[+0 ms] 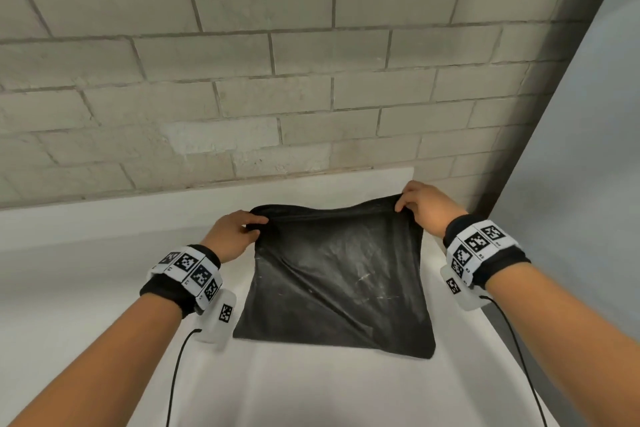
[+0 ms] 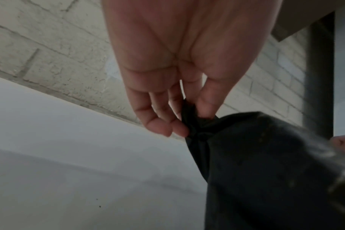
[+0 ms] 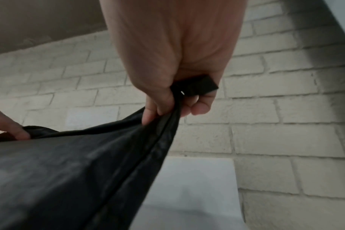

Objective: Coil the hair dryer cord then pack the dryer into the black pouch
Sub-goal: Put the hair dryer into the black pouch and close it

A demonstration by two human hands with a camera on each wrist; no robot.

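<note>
A black pouch (image 1: 339, 281) lies on the white table (image 1: 86, 270), its far edge lifted. My left hand (image 1: 239, 229) pinches the pouch's far left corner (image 2: 195, 123) between thumb and fingers. At the far right corner, my right hand (image 1: 415, 201) grips the bunched fabric (image 3: 173, 105); a black tab (image 3: 197, 84) sticks out between the fingers. The pouch (image 2: 276, 171) bulges and shows creases (image 3: 69, 171). No hair dryer or cord is visible in any view.
A pale brick wall (image 1: 277, 62) rises right behind the table. The table's right end (image 1: 414, 173) stops near a dark vertical post (image 1: 561, 97) and a grey panel (image 1: 595, 149). Thin black cables (image 1: 176, 374) run from both wrist bands toward me.
</note>
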